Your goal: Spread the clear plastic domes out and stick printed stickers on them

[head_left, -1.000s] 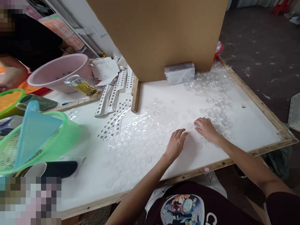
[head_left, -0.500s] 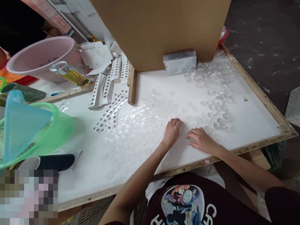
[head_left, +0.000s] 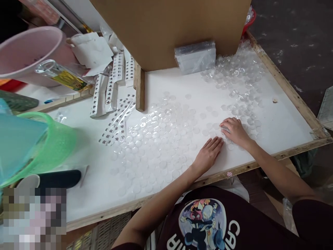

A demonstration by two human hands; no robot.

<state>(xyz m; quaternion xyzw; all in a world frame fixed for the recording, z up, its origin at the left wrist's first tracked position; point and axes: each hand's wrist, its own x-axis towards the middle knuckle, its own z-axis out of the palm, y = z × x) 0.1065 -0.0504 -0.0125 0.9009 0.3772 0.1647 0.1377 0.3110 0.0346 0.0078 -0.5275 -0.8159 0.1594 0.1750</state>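
Note:
My left hand [head_left: 208, 153] lies flat on the white tabletop [head_left: 283, 125], its fingers stretched out close together and pointing right. Just beyond it, my right hand [head_left: 236, 131] is curled, with a clear round disc [head_left: 225, 128] between thumb and fingers; whether there is more than one cannot be made out. Many similar clear discs [head_left: 156, 139] are spread in a single layer to the left of my hands. To the right and beyond, a looser pile of clear discs [head_left: 234, 71] reaches up to the cardboard box.
A tall cardboard box [head_left: 169, 31] stands at the back, a plastic-wrapped pack [head_left: 196, 57] against it. Printed sticker sheets [head_left: 114, 125] lie left of a wooden block [head_left: 140, 90]. Further left are a green basket [head_left: 62, 139], a pink basin [head_left: 49, 41] and a dark cup [head_left: 59, 178]. Wooden strips [head_left: 286, 86] edge the table.
My left hand has moved right and nearer the table's front edge, its fingers now flattened. My right hand has shifted forward and right to the loose discs. The camera view has tilted slightly.

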